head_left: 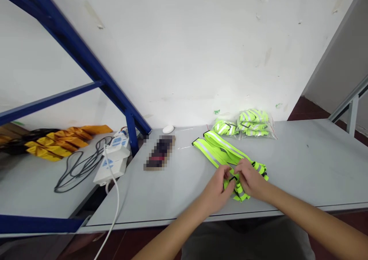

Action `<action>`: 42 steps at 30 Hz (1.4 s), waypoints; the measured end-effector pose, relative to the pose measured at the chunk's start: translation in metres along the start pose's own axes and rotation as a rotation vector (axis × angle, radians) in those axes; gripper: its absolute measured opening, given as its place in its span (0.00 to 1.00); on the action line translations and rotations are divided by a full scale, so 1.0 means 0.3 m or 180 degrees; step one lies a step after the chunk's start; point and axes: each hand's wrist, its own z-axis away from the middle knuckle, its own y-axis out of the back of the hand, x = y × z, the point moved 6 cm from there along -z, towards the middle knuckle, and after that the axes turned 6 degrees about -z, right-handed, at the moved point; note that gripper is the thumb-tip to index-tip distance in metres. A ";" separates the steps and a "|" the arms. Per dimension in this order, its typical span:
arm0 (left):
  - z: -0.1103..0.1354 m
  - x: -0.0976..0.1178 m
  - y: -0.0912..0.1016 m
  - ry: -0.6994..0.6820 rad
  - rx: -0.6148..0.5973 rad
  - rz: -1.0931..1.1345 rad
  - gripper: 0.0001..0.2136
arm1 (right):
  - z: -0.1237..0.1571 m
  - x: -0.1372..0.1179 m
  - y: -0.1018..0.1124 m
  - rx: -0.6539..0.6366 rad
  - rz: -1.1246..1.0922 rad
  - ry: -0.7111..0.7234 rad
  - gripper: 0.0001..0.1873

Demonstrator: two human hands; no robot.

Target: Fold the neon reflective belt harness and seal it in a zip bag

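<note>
A bright yellow-green reflective vest strap set (211, 150) with silver stripes and black buckles lies on the grey table, its two long bands reaching toward the wall. My left hand (217, 189) curls round the bunched near end, thumb and fingers closed on the strap beside a black buckle. Just to its right, my right hand (252, 179) grips the same bundle with bent fingers. Folded strap pokes out below and to the right of both hands. The exact hold is partly hidden by the fingers.
Against the wall stand clear bags (254, 124) of folded yellow-green straps. A white oval object (168, 129) and a pixelated dark item (159, 152) lie at left. Beyond the blue frame (115, 93) are white power strips (113, 162), cables and yellow-orange packages (57, 141).
</note>
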 end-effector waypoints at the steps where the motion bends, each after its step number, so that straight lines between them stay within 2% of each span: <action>1: 0.010 0.011 -0.009 -0.0070 -0.0129 -0.0070 0.11 | 0.000 0.010 0.014 0.0269 -0.0308 -0.0130 0.11; 3: 0.015 0.030 -0.024 -0.0194 -0.0261 -0.0258 0.12 | -0.004 0.033 0.030 0.0625 -0.0757 -0.0487 0.09; 6: -0.005 0.038 -0.037 -0.0242 -0.0214 -0.0467 0.07 | -0.010 0.046 0.064 0.1000 -0.1063 -0.0875 0.05; 8: -0.019 0.034 -0.043 -0.0276 -0.0121 -0.0549 0.05 | 0.001 0.041 0.119 0.1329 -0.0971 -0.0836 0.03; 10: -0.024 0.029 -0.044 -0.0330 -0.0023 -0.0537 0.04 | 0.024 0.035 0.184 0.1497 -0.0501 -0.0645 0.01; 12: -0.022 0.024 -0.043 -0.0381 0.0051 -0.0512 0.04 | 0.051 0.052 0.228 0.1274 0.0095 -0.0626 0.06; 15: -0.014 0.024 -0.047 -0.0508 0.0084 -0.0602 0.05 | 0.096 0.147 0.230 0.0430 0.0413 -0.1297 0.21; 18: -0.006 0.030 -0.052 -0.0613 0.0160 -0.0779 0.06 | 0.127 0.213 0.193 -0.0218 0.0368 -0.1797 0.19; 22: 0.000 0.016 -0.053 -0.0429 0.0416 -0.1120 0.09 | 0.126 0.220 0.158 -0.0324 0.0342 -0.2169 0.18; 25: 0.004 -0.005 -0.068 -0.0162 0.0161 -0.1266 0.09 | 0.122 0.198 0.140 -0.0280 0.0464 -0.2347 0.19; 28: 0.019 -0.005 -0.054 0.0096 0.0016 -0.1142 0.11 | 0.121 0.160 0.125 -0.0185 0.0818 -0.2172 0.20; 32: 0.043 0.023 -0.029 0.0178 0.0012 -0.0658 0.11 | 0.116 0.101 0.098 -0.0137 0.1464 -0.1435 0.14; 35: 0.044 0.026 -0.044 0.0057 -0.0033 -0.0504 0.31 | 0.113 0.085 0.080 -0.0281 0.1904 -0.1089 0.12; 37: 0.031 0.016 -0.058 -0.0025 -0.0063 -0.0542 0.39 | 0.111 0.090 0.076 -0.0378 0.1984 -0.1053 0.11; 38: 0.021 0.013 -0.064 -0.0084 -0.0088 -0.0602 0.39 | 0.109 0.095 0.076 -0.0411 0.1971 -0.1072 0.11; 42: -0.018 0.024 -0.078 -0.0460 -0.0252 -0.1117 0.26 | 0.103 0.116 0.087 -0.0506 0.1847 -0.1238 0.13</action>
